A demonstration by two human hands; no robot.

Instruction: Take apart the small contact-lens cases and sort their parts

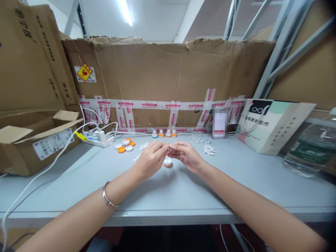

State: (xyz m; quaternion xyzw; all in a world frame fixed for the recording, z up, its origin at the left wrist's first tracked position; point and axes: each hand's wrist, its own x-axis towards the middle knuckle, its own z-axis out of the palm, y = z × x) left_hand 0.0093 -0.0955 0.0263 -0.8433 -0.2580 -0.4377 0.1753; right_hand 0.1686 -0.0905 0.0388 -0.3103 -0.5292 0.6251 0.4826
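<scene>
My left hand (151, 158) and my right hand (186, 155) meet above the grey table (168, 196), fingertips pinched together on a tiny white part (169, 149) between them. Just below the hands an orange-and-white round cap (167, 162) lies on the table. A silver bracelet (107, 196) circles my left wrist. More orange and white caps (125, 144) lie to the left of my hands. A small heap of white bits (210, 150) rests to the right.
A white power strip (98, 139) with cables sits at the back left, beside an open cardboard box (36, 140). Small capped pieces (164, 133) line the taped cardboard wall (168, 77). A paper bag (270, 126) and a clear plastic bottle (309, 147) stand right.
</scene>
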